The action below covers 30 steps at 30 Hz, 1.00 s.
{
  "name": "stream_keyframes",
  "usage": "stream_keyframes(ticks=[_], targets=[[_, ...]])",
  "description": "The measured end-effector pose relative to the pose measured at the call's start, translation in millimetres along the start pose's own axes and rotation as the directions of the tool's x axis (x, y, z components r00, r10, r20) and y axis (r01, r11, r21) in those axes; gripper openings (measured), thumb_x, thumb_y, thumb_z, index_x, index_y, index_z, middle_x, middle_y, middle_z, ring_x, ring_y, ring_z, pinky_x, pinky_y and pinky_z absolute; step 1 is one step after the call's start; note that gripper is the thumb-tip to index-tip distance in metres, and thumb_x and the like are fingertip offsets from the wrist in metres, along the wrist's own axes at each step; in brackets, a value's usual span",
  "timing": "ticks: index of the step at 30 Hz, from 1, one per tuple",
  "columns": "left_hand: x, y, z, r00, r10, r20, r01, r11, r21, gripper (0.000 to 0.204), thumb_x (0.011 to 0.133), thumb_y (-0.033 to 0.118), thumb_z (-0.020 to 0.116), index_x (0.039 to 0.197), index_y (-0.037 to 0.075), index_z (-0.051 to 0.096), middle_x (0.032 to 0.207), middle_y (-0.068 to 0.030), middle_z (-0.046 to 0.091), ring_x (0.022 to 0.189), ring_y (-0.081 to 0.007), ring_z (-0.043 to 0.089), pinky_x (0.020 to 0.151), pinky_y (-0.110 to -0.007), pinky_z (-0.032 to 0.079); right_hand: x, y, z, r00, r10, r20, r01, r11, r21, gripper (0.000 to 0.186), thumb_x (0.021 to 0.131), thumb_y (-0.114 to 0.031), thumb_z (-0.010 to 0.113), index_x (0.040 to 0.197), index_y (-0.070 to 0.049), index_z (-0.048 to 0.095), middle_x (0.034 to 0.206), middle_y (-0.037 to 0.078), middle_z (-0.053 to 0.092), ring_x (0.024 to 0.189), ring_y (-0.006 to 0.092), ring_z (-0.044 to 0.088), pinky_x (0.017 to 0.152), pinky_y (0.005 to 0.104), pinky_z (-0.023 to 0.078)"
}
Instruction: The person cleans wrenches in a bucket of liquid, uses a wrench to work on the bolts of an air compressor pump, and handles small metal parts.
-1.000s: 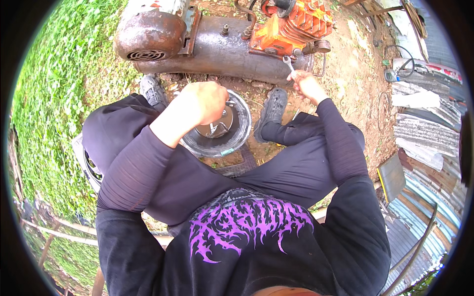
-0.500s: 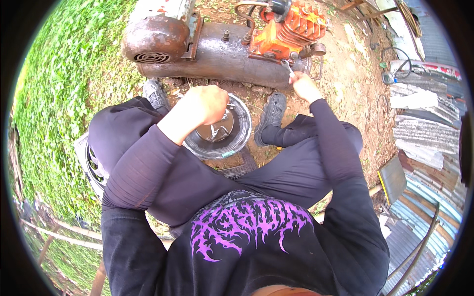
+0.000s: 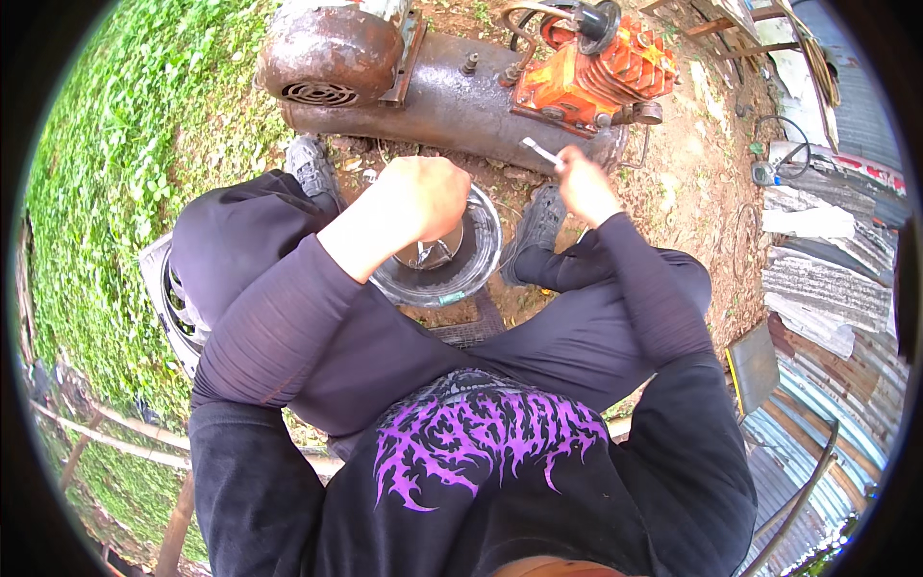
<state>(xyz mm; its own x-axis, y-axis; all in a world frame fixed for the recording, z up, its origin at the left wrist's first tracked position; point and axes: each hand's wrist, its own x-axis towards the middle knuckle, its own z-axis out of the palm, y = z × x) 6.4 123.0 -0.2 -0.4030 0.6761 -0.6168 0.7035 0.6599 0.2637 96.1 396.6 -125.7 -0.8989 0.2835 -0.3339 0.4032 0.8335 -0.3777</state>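
Observation:
My right hand (image 3: 584,188) is closed around a silver wrench (image 3: 541,150). The tool's free end points to the far left, in front of the orange pump head (image 3: 567,87) of an air compressor. My left hand (image 3: 423,197) forms a fist above a round black basin (image 3: 481,272) between my feet; whatever it may grip is hidden. Inside the basin is a round container (image 3: 430,256) with shiny metal pieces, partly covered by that hand. The compressor's brown tank (image 3: 437,91) lies across the far side.
A rusty electric motor (image 3: 332,53) sits on the tank's left. My shoes (image 3: 543,226) flank the basin. Grass (image 3: 125,173) grows on the left. Corrugated sheets (image 3: 832,284) and a flat dark panel (image 3: 755,365) lie on the right.
My right hand has drawn the wrench back from the pump's base, and the wrench now tilts more to the left. The view has shifted slightly. My left hand stays a fist above the basin.

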Motion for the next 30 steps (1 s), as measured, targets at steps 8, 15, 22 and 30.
stream_keyframes(ticks=[8, 15, 22, 30], targets=[[-2, -6, 7, 0.994, 0.063, -0.092, -0.064, 0.998, -0.006, 0.020, 0.084, 0.009, 0.060, 0.096, 0.004, 0.076, 0.098, -0.0186, 0.074, 0.095, -0.0317, 0.073, 0.081, -0.042, 0.058, 2, 15, -115, 0.973, -0.158, -0.166, 0.056, 0.866, -0.497, 0.021, 0.091, -0.022, 0.060, 0.101, -0.013, 0.075, 0.089, 0.017, 0.073, 0.089, 0.0340, 0.071, 0.079, 0.0463, 0.055], [2, -3, 8, 0.999, 0.032, -0.001, -0.032, 0.999, -0.006, 0.027, 0.089, 0.015, 0.059, 0.111, 0.011, 0.074, 0.104, -0.0182, 0.072, 0.102, -0.0346, 0.069, 0.088, -0.046, 0.055, 16, 30, -98, 0.895, -0.358, -0.265, 0.146, 0.798, -0.584, 0.020, 0.088, -0.019, 0.057, 0.090, -0.016, 0.077, 0.082, 0.012, 0.072, 0.083, 0.0298, 0.071, 0.075, 0.0442, 0.054], [5, -3, 9, 0.999, 0.032, 0.011, -0.032, 0.999, -0.022, 0.028, 0.086, 0.012, 0.059, 0.110, 0.010, 0.073, 0.099, -0.0199, 0.072, 0.098, -0.0364, 0.070, 0.086, -0.047, 0.055, 20, 18, -92, 0.869, -0.411, -0.276, 0.111, 0.706, -0.700, 0.020, 0.088, -0.018, 0.053, 0.092, -0.014, 0.073, 0.078, 0.009, 0.070, 0.080, 0.0278, 0.070, 0.073, 0.0466, 0.052], [10, -4, 13, 1.000, 0.019, 0.004, -0.019, 0.999, -0.028, 0.023, 0.091, 0.017, 0.061, 0.108, 0.009, 0.074, 0.097, -0.0202, 0.072, 0.096, -0.0372, 0.070, 0.085, -0.048, 0.055, 40, 82, -29, 0.981, -0.127, 0.146, 0.137, 0.989, -0.058, 0.020, 0.095, -0.009, 0.050, 0.108, 0.002, 0.061, 0.107, 0.029, 0.068, 0.111, 0.0429, 0.064, 0.094, 0.0479, 0.049]])
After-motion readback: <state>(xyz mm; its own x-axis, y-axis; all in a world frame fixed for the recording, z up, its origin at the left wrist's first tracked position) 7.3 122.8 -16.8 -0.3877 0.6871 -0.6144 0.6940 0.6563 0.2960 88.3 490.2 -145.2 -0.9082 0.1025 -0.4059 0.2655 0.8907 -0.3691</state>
